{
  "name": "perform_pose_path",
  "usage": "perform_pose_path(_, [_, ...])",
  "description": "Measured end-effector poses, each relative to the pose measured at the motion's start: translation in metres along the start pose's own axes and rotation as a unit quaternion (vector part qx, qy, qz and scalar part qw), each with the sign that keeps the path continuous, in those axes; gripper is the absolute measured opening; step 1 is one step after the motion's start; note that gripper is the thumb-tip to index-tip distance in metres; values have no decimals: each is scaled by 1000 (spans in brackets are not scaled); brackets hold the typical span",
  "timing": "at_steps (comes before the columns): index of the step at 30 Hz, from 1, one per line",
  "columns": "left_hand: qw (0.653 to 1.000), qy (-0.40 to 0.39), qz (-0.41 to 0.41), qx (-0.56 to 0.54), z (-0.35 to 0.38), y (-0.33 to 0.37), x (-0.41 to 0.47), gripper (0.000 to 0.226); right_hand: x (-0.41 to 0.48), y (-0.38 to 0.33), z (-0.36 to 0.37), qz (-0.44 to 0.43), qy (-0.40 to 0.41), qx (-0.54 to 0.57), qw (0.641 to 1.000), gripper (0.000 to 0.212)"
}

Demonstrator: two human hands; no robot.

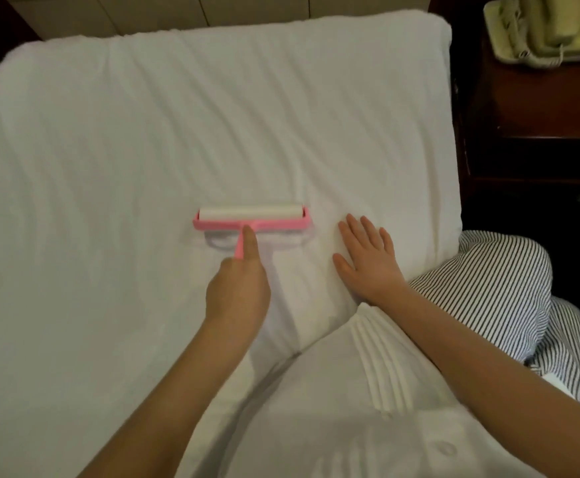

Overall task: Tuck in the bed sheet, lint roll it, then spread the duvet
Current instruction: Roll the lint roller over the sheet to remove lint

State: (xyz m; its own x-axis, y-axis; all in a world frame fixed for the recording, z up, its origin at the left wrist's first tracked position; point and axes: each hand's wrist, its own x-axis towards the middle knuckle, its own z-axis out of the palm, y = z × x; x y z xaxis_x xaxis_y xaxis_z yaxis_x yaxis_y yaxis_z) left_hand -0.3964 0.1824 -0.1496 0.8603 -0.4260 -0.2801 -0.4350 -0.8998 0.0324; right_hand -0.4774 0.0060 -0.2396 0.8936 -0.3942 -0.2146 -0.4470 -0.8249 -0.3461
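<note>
A white bed sheet [143, 132] covers the mattress, with soft wrinkles across it. A pink lint roller [251, 217] with a wide white roll lies on the sheet at the centre. My left hand [238, 281] grips its pink handle, index finger stretched along the stem. My right hand [368, 257] rests flat on the sheet just right of the roller, fingers straight and spread. A white duvet [368, 426] with stitched pleats lies bunched at the bottom, under my right forearm.
A striped pillow or cover [495, 294] lies at the bed's right edge. A dark wooden nightstand [537, 108] stands to the right with a pale telephone [540, 25] on it. A headboard panel [178, 8] runs along the far side.
</note>
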Motion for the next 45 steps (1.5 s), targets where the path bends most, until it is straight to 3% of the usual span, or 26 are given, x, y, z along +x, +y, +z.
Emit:
perform_pose_path(3, [998, 4, 15, 66, 10, -9, -35, 65, 3, -3, 3, -4, -4, 6, 1000, 62])
perform_pose_path(10, [995, 60, 27, -70, -4, -2, 56, 57, 0, 0, 1, -2, -2, -5, 1000, 74])
perform_pose_path(14, [993, 78, 27, -88, -7, 13, 90, 59, 0, 0, 4, -4, -12, -6, 1000, 73])
perform_pose_path(20, [998, 53, -27, -37, 14, 13, 3, 65, 5, 1, 8, -22, -23, -5, 999, 66])
perform_pose_path(23, [998, 22, -48, -40, 25, 6, -49, 69, 2, 1, 9, -61, -31, -23, 997, 83])
perform_pose_path(26, [999, 39, -30, -15, 25, 4, -69, 72, -7, 7, 6, -91, -68, -32, 993, 86])
perform_pose_path(30, [997, 12, -67, -42, 1, 19, -21, 69, -22, 24, -14, -87, -123, -7, 988, 62])
perform_pose_path(37, [993, -25, -87, -73, -54, 52, 83, 68, -60, 23, -48, -59, -166, 35, 984, 59])
perform_pose_path(40, [992, -45, -79, -88, -46, 49, 50, 71, -70, 16, -37, -62, -166, 12, 984, 60])
perform_pose_path(45, [994, -61, -38, -82, 5, 5, -68, 78, -69, -8, 10, -44, -63, 8, 997, 69])
